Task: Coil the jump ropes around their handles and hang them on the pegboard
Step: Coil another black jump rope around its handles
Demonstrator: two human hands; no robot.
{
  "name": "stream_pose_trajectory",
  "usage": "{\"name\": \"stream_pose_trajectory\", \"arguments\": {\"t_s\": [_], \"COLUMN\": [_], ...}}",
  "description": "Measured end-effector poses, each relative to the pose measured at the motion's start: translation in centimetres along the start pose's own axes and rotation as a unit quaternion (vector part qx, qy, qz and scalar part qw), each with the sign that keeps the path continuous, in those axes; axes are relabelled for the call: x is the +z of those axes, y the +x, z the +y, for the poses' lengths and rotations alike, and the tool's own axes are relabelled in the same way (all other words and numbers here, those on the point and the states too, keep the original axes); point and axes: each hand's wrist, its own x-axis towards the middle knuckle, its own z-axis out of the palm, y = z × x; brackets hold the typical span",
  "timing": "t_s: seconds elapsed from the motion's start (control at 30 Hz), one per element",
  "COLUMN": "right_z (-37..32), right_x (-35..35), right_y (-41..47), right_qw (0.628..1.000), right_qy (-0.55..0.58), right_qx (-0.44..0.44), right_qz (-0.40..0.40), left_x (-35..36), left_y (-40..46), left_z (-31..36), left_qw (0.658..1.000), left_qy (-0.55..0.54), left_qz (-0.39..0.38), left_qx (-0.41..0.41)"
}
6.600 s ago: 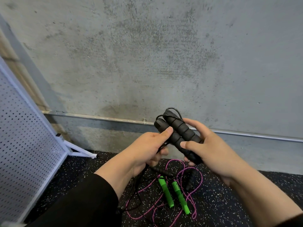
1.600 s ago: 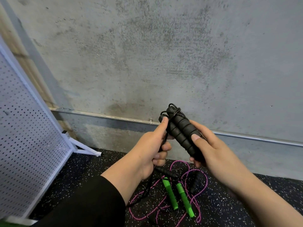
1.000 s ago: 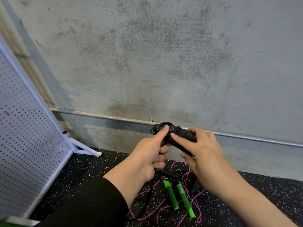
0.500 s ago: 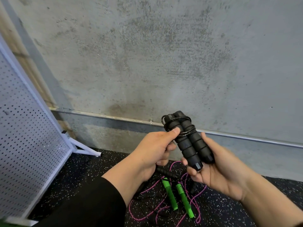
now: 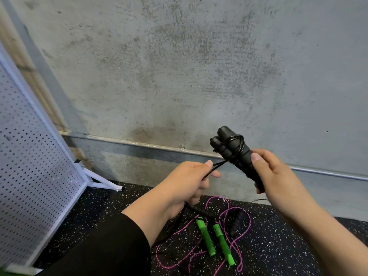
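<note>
The right hand (image 5: 276,176) grips the two black handles (image 5: 237,156), which have only a few loops on them. The left hand (image 5: 187,184) pinches the black rope (image 5: 216,165). The green-handled pink rope (image 5: 211,234) lies uncoiled on the floor. Nothing shows hanging on the pegboard (image 5: 29,176).

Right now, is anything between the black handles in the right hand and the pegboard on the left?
Only the left hand, pinching the black cord, lies between the black handles in the right hand and the pegboard.
</note>
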Motion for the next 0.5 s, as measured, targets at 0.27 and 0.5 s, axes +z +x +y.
{"name": "stream_pose_trajectory", "arguments": {"t_s": [0.27, 0.5], "right_z": [0.6, 0.6], "right_x": [1.9, 3.2], "right_y": [0.0, -1.0], "right_qw": [0.980, 0.964], "right_qy": [-0.196, -0.249], "right_qx": [-0.030, -0.090], "right_qz": [0.008, 0.025], "left_x": [0.6, 0.6], "left_y": [0.1, 0.1], "left_z": [0.4, -0.2], "left_qw": [0.991, 0.994], "left_qy": [-0.128, -0.087], "left_qz": [-0.017, 0.064], "left_qx": [-0.046, -0.026]}}
